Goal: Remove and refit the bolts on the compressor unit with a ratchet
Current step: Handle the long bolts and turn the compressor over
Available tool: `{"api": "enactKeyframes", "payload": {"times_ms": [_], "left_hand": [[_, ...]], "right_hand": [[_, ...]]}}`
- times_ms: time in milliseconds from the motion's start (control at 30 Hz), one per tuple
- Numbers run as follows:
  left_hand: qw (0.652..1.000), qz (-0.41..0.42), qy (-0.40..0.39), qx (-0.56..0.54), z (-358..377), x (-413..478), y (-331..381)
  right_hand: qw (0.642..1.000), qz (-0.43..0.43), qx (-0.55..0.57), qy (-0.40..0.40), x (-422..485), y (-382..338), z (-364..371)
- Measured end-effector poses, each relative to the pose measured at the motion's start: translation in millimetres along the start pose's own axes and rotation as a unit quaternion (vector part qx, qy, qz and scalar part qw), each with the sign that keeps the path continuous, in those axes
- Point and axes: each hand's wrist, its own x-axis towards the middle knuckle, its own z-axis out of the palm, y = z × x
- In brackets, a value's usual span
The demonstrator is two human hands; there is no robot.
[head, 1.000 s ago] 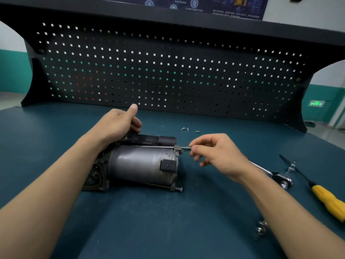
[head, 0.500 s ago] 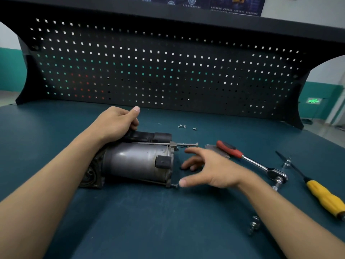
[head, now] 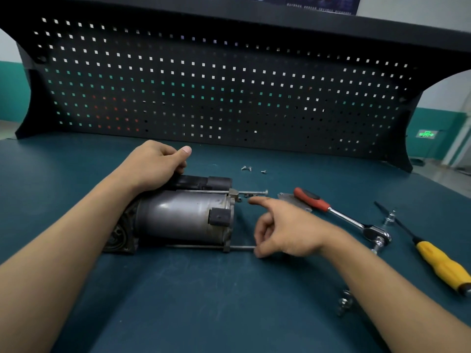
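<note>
- The compressor [head: 178, 217] was laid on its side on the bench [head: 204, 301], between the hands.
- Its far left end was gripped by the left hand [head: 150, 164], with the fingers curled over it.
- The near bolt [head: 242, 247], jutting from the right flange, was pinched at its tip by the right hand [head: 288, 230].
- The ratchet [head: 339, 215] was left lying just beyond that hand.

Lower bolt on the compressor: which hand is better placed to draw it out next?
Right. The right hand pinches the lower bolt at its free end, while the left hand grips the compressor unit, steadying it.
</note>
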Motion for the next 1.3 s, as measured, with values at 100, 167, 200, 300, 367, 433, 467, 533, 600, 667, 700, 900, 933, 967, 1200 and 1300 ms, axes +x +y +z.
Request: {"api": "enactKeyframes", "payload": {"times_ms": [100, 167, 200, 300, 367, 433, 467, 533, 600, 667, 700, 900, 933, 967, 1200, 1300], "left_hand": [[1.000, 0.003, 0.001, 0.014, 0, -1, 0], [1.000, 0.005, 0.004, 0.026, 0, -1, 1], [1.000, 0.005, 0.003, 0.029, -1, -2, 2], [0.999, 0.007, -0.001, 0.032, -2, -3, 2], [0.999, 0.005, -0.002, 0.033, -2, -4, 3], [0.999, 0.003, -0.001, 0.038, -2, -5, 5], [0.999, 0.003, -0.001, 0.042, -2, -6, 6], [0.999, 0.002, -0.002, 0.049, -2, -7, 8], [0.999, 0.003, -0.002, 0.055, -2, -8, 8], [0.998, 0.003, 0.000, 0.056, -2, -8, 8], [0.998, 0.003, 0.001, 0.057, -2, -7, 8], [0.998, 0.003, -0.001, 0.066, -2, -4, 4], [0.998, 0.004, -0.001, 0.066, -2, -3, 4], [0.998, 0.005, -0.001, 0.067, -2, -3, 3], [0.997, 0.014, 0.000, 0.076, 0, -3, 3], [0.996, 0.016, -0.001, 0.084, 0, -3, 4]], "right_hand": [[0.995, 0.044, -0.088, -0.031, -13, 11, -35], [0.988, 0.076, -0.112, -0.071, -23, 16, -57], [0.986, 0.087, -0.110, -0.088, -27, 18, -64], [0.981, 0.100, -0.141, -0.088, -29, 19, -70], [0.971, 0.117, -0.195, -0.078, -27, 19, -71], [0.955, 0.154, -0.247, -0.062, -33, 20, -77], [0.951, 0.169, -0.254, -0.053, -37, 22, -81], [0.952, 0.189, -0.235, -0.050, -43, 25, -85], [0.956, 0.188, -0.215, -0.066, -42, 20, -78], [0.960, 0.155, -0.219, -0.081, -34, 15, -66], [0.963, 0.138, -0.215, -0.084, -31, 12, -62], [0.959, 0.134, -0.193, -0.157, -45, -9, -61], [0.950, 0.136, -0.224, -0.170, -44, -13, -55], [0.943, 0.131, -0.258, -0.165, -41, -16, -48], [0.952, 0.169, -0.254, 0.018, -10, 0, -36], [0.938, 0.172, -0.254, 0.159, 14, 11, -27]]}}
